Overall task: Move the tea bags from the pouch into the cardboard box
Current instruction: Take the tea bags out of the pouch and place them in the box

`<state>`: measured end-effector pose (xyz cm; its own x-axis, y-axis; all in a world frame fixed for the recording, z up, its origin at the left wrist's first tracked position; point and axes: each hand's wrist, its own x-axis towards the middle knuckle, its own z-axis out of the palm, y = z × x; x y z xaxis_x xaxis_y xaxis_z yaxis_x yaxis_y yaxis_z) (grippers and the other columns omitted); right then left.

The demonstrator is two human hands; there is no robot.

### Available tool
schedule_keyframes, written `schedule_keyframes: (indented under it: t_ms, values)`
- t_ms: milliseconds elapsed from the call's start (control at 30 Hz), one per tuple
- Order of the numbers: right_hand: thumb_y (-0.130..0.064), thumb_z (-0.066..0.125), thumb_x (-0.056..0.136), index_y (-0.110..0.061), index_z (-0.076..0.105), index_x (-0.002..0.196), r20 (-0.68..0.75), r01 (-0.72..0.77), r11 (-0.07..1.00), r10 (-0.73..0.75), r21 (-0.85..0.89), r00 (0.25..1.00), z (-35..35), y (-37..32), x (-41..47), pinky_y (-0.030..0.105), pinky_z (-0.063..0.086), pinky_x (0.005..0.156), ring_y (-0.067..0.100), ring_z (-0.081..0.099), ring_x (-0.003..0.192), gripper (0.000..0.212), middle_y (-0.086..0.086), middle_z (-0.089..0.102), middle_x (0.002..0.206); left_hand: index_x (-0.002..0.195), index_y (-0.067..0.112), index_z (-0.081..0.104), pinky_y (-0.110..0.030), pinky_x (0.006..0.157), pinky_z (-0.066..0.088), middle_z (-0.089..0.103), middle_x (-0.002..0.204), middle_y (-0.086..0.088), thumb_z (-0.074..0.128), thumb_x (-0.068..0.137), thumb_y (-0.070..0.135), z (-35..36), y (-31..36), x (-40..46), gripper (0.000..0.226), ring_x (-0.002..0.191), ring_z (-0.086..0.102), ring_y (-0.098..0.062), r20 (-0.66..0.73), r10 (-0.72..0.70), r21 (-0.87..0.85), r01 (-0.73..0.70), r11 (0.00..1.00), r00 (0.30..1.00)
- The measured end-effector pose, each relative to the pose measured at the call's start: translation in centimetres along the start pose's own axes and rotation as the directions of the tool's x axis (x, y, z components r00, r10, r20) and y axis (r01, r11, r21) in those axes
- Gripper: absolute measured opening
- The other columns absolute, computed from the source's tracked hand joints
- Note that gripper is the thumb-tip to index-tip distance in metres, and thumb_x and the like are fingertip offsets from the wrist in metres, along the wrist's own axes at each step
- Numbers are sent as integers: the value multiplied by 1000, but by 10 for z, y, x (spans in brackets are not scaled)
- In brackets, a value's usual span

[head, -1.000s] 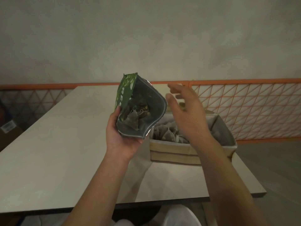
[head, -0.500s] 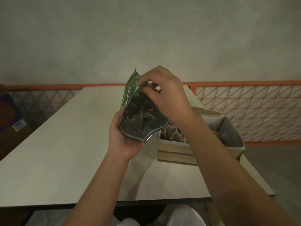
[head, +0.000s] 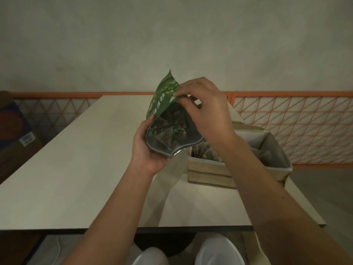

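Pouch (head: 162,104) upright, mouth toward camera, left hand (head: 147,150) gripping base, right hand (head: 204,109) pinching rim.

The green pouch (head: 165,96) bears white letters, partly legible as "RE"; nothing else reads.

The cardboard box (head: 236,169) stood at the right edge of the table (head: 80,169), and the whole stretch of tabletop left of the box lay bare. Just left of the box and above the table, the left hand (head: 147,148) held up the pouch (head: 168,129), whose open mouth was partly blocked by the right hand (head: 204,111). The right forearm crossed over the box's near left corner; the rest of its top stayed open.
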<state>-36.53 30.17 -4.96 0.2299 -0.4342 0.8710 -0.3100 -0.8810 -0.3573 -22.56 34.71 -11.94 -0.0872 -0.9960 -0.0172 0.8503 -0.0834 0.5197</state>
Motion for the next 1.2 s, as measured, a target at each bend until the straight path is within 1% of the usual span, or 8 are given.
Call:
schedule_keyframes:
  t_ms: [233,333,400,600,667,800,1033,1200]
  values:
    - [-10,66,88,-10,76,95,-97,123,990,-130,-75,987,-4,-18,0,23,53,75,11,62,96,12,6,67,104,131,18,68,-48,110,46,63,138,-14,51,98,47,6,0,4,48,123,59,-35,23,15,46,-16,999,1000]
    - [-12,68,88,-12,76,95,-73,77,994,-83,-77,994,-2,-12,-1,28,54,70,11,63,94,11,4,67,103,121,16,75,-45,93,56,68,130,-14,51,97,49,6,-6,2,47,111,68,-34,27,9,42,-10,999,1000]
    - [-12,68,88,-12,76,97,-58,79,995,-83,-58,995,-3,-12,-2,27,55,71,10,62,94,12,3,66,104,129,17,69,-45,90,58,66,133,-14,50,98,55,5,-10,0,53,112,68,-34,25,0,28,-1,1000,1000]
    - [-7,63,91,-13,62,120,-30,-63,990,67,129,997,-8,-19,-14,20,52,87,8,61,104,29,1,61,118,132,16,66,-41,74,62,70,125,-17,50,97,52,5,-13,-2,52,98,74,-35,-6,37,-4,-38,999,999]
    - [-2,64,89,-12,57,115,-58,-122,975,135,184,989,-9,-21,-25,17,49,89,8,60,106,29,4,58,120,134,17,64,-39,74,62,70,123,-16,51,97,51,3,-13,-3,53,97,74,-34,-16,53,-10,-53,999,998]
    - [-8,69,81,-10,69,93,-196,-68,980,31,-185,980,-4,-25,-50,20,36,84,21,51,100,12,7,57,103,133,16,64,-37,84,60,71,121,-12,47,99,52,2,-14,-2,52,102,71,-28,-33,94,-27,-95,995,995]
    - [-31,66,84,-20,71,104,73,-67,867,118,-494,990,24,-40,-59,36,41,82,22,53,96,24,1,62,99,122,14,72,-33,104,50,70,121,-8,53,98,49,2,-22,-7,47,114,66,-22,-51,86,-137,-92,986,995]
    - [-40,67,82,-25,74,91,85,-89,763,185,-640,979,31,-37,-55,36,34,83,22,49,97,19,1,58,101,114,13,77,-34,96,55,71,125,-8,57,91,46,7,-26,-10,45,114,68,-24,-47,94,-104,-98,990,995]
